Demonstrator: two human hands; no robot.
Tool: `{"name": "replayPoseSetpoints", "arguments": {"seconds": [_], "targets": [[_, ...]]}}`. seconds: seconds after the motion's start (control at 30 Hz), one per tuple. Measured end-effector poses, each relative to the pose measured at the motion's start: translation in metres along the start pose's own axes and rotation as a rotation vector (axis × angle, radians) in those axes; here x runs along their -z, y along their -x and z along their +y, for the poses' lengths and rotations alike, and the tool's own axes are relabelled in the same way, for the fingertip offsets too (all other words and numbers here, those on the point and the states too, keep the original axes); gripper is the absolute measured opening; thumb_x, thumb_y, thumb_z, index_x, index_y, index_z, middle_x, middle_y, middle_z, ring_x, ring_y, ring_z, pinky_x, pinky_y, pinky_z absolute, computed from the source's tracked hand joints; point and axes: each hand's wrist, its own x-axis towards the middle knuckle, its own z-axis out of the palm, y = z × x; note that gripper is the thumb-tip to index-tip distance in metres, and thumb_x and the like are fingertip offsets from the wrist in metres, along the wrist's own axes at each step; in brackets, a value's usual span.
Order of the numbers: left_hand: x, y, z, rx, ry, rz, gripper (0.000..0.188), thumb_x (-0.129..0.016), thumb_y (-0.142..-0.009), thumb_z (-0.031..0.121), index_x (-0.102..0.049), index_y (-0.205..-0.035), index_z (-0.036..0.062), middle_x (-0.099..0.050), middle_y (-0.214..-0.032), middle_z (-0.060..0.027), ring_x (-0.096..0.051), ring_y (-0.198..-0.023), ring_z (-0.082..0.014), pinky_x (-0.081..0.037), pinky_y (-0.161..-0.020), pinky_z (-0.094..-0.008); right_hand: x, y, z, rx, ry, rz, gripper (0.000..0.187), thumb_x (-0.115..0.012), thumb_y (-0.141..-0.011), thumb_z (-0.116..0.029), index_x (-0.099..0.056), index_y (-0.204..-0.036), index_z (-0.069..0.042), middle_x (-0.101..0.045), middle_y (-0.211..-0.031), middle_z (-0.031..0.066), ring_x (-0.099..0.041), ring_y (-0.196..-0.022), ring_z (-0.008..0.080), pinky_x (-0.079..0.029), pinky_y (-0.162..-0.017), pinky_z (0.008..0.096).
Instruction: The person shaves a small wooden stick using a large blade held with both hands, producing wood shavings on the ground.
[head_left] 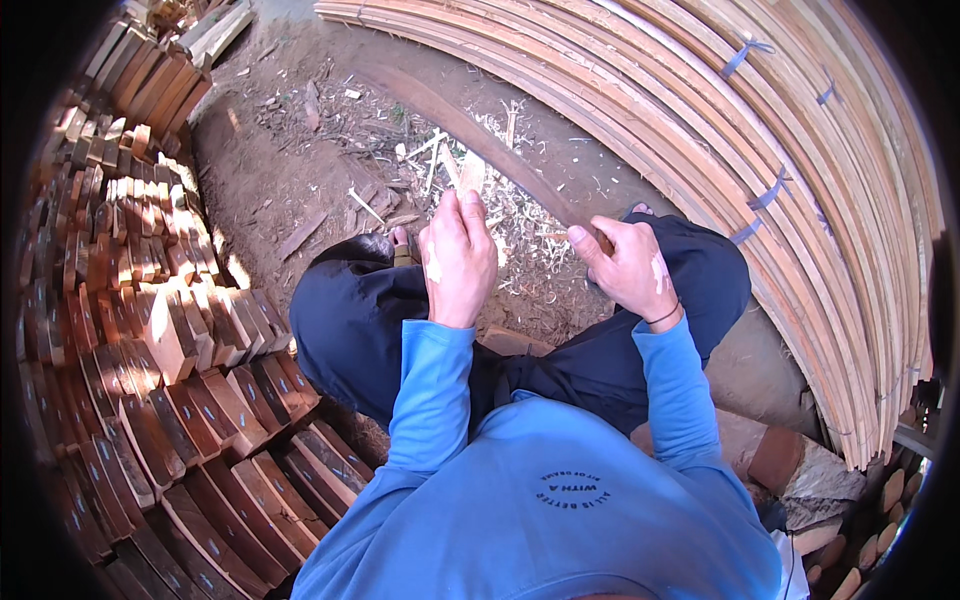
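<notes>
My left hand (pixel 461 250) is closed round a short pale piece of wood (pixel 471 174), its split upper end sticking out past the thumb. My right hand (pixel 628 262) grips the near end of a long brown machete-like blade (pixel 480 140). From that fist the blade slants up to the left, passing just beyond the pale wood. I cannot tell whether the two touch. Pale wood shavings (pixel 535 235) lie scattered on the ground below and between my hands.
Stacked short wooden blocks (pixel 225 400) fill the left side. Long bent wooden strips (pixel 700 130), bundled with blue ties (pixel 768 190), curve along the far right. My knees in dark trousers (pixel 345 310) flank the work. Stone-like blocks (pixel 815 485) and round wood ends lie at lower right.
</notes>
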Motion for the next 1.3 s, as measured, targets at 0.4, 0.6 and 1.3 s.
{"name": "replayPoseSetpoints", "arguments": {"seconds": [0.4,0.6,1.3], "targets": [[-0.003,0.001,-0.007,-0.065,-0.033,-0.005,0.030,-0.049,-0.111,0.022,-0.059,-0.093,-0.0006,-0.068,-0.078,-0.0217,-0.068,-0.075,-0.0454,-0.049,-0.068,-0.0539,-0.028,-0.021,0.010,0.116,0.270,0.098,0.063,-0.064,-0.101,-0.055,-0.066,-0.078,0.003,-0.059,-0.064,0.0277,-0.064,-0.066,0.0470,-0.047,-0.062,0.0518],[0.005,0.003,0.004,-0.032,0.070,-0.021,0.029,-0.049,-0.111,0.021,-0.060,-0.094,0.0000,-0.068,-0.077,-0.0211,-0.068,-0.073,-0.0446,-0.049,-0.066,-0.0531,-0.007,-0.063,0.015,-0.091,0.148,0.136,0.070,-0.059,-0.103,-0.058,-0.067,-0.076,0.005,-0.063,-0.068,0.0279,-0.065,-0.067,0.0473,-0.049,-0.068,0.0533],[0.003,0.011,0.005,-0.050,0.060,-0.090,0.032,-0.048,-0.112,0.022,-0.061,-0.094,-0.0003,-0.064,-0.072,-0.0151,-0.063,-0.063,-0.0308,-0.047,-0.063,-0.0435,-0.012,-0.051,0.012,-0.006,0.180,0.181,0.066,-0.058,-0.104,-0.056,-0.066,-0.079,0.005,-0.060,-0.065,0.0256,-0.063,-0.064,0.0436,-0.046,-0.065,0.0527]]}}
